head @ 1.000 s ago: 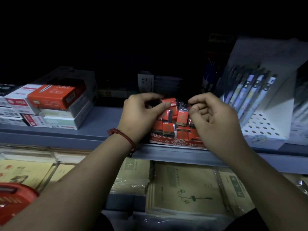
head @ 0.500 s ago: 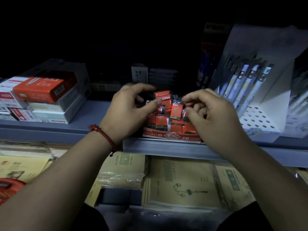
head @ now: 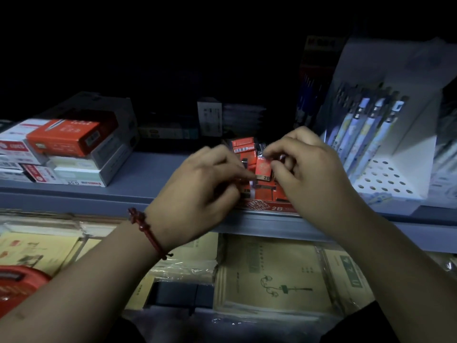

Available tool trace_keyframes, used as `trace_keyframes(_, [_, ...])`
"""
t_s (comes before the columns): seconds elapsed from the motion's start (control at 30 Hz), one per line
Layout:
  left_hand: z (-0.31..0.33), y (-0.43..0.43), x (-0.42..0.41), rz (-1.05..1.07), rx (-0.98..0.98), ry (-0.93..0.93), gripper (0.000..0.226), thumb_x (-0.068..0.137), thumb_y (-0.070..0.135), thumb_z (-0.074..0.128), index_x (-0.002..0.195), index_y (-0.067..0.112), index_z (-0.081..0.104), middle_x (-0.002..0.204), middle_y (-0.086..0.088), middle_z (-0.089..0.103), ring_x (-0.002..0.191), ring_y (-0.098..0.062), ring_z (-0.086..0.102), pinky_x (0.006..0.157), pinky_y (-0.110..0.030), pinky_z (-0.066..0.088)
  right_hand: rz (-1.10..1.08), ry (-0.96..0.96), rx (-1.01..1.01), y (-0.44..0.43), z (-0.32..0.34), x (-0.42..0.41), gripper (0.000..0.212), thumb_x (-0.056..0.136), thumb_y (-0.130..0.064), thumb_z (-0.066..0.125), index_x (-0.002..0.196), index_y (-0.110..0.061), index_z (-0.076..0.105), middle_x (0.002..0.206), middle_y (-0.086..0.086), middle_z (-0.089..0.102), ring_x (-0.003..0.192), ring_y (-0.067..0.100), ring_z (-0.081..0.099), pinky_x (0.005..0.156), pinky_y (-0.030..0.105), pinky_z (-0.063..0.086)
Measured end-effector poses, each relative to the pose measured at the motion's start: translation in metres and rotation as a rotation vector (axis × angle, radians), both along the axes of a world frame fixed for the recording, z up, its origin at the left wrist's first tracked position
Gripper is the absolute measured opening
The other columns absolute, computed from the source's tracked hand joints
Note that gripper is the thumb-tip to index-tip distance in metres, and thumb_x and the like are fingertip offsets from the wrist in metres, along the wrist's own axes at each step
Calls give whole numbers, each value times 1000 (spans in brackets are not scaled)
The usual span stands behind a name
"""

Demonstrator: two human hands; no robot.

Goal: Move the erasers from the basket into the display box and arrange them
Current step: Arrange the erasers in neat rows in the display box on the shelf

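The display box (head: 269, 208) sits at the front edge of the shelf (head: 153, 169), crowded with red erasers (head: 243, 144); the left hand (head: 197, 186) curls in among them, its hold too blurred to tell; the right hand (head: 314, 177) pinches one upright eraser (head: 262, 167) near its top; it is probably light, stiff and slick-wrapped, and best nipped across its narrow sides.

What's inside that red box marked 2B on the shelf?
Red-wrapped erasers, loosely piled; one upright eraser is held between the left hand and right hand. The hands hide the display box's sides and whatever lies underneath.
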State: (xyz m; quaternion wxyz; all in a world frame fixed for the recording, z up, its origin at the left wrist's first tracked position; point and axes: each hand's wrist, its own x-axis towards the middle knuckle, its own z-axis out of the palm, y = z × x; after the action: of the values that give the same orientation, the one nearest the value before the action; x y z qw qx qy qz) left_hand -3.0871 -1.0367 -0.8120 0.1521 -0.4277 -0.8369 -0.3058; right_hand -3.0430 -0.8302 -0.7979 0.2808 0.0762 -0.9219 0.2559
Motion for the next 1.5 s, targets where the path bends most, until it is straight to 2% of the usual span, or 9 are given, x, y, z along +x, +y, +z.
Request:
trace_keyframes(0.07, [-2, -2, 1, -2, -36, 3, 32, 92, 25, 51, 115, 24, 75, 110, 13, 60, 102, -13, 55, 90, -34, 48, 55, -61, -23, 4, 3, 3, 21, 90, 0, 64, 91, -17, 76, 92, -8, 57, 71, 4, 55, 65, 7, 37])
trace_keyframes(0.23, [-7, -5, 0, 28, -4, -22, 28, 95, 31, 57, 118, 26, 72, 108, 11, 53, 104, -13, 55, 88, -34, 49, 82, -218, 38, 5, 1, 7, 18, 88, -7, 69, 87, -23, 75, 82, -17, 51, 75, -1, 55, 64, 7, 39])
trace_keyframes(0.43, [-8, -6, -1, 33, -73, 13, 43, 88, 60, 61, 121, 33, 68, 109, 15, 50, 103, -9, 51, 87, -28, 48, 53, -272, 123, 0, 3, 6, 13, 89, -17, 70, 83, -24, 79, 83, -9, 55, 75, 3, 53, 66, 16, 41])
trace_keyframes(0.57, [-8, -4, -1, 27, -111, 43, 51, 84, 68, 60, 124, 36, 65, 109, 15, 48, 101, -10, 48, 86, -28, 48, 53, -302, 144, -3, 7, 6, 13, 89, -17, 70, 81, -23, 78, 85, -8, 55, 74, 3, 52, 66, 19, 42])
trace_keyframes(0.67, [-8, -4, -3, 9, -140, 42, 52, 83, 69, 59, 128, 41, 63, 108, 13, 44, 100, -11, 46, 85, -28, 48, 42, -339, 167, -6, 9, 6, 13, 90, -17, 66, 86, -22, 77, 90, -7, 51, 77, 4, 50, 69, 23, 44])
trace_keyframes(0.8, [-7, -5, -7, -14, -134, 23, 40, 86, 65, 64, 119, 42, 67, 105, 12, 45, 99, -11, 48, 83, -30, 48, 51, -381, 181, -7, 11, 7, 15, 92, -17, 64, 95, -24, 77, 91, -10, 46, 76, 1, 48, 63, 13, 35])
trace_keyframes(0.9, [-8, -6, -11, -40, -100, -5, 36, 86, 61, 67, 117, 43, 68, 105, 13, 45, 100, -9, 49, 85, -29, 47, 52, -390, 208, -7, 12, 5, 14, 94, -16, 60, 94, -22, 73, 87, -11, 41, 76, -1, 44, 63, 13, 32])
trace_keyframes(1.17, [-12, -7, -11, -44, -65, -35, 37, 85, 59, 67, 118, 42, 68, 106, 14, 46, 103, -10, 49, 88, -27, 47, -5, -385, 268, -13, 13, 2, 18, 95, -12, 53, 86, -14, 69, 89, -4, 44, 79, 11, 49, 64, 24, 34])
trace_keyframes(1.5, [-16, -7, -10, -16, -43, -60, 48, 81, 64, 60, 122, 40, 67, 109, 16, 46, 106, -11, 48, 90, -28, 47, -20, -470, 339, -16, 19, -3, 21, 95, -17, 47, 87, -11, 66, 100, 4, 47, 88, 22, 55, 79, 44, 51])
